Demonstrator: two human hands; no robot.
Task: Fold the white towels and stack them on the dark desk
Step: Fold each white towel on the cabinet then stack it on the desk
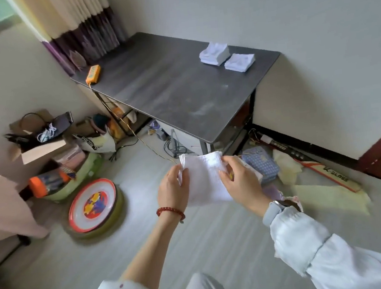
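We see two towel stacks [227,57] side by side on desk [168,95] far right; power strip [93,74] far left.

Soft daylight from upper left; wide-angle edge warp, slight blur.

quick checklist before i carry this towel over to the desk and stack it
1. Both hands hold the towel: left hand and right hand grip its sides: ok.
2. Towel folded flat: looks part-folded, cannot tell.
3. Stacks to add to: two white piles on the dark desk: ok.
4. Towel over desk: no, held above the floor: not ok.
5. Bare desk space near piles: ok.
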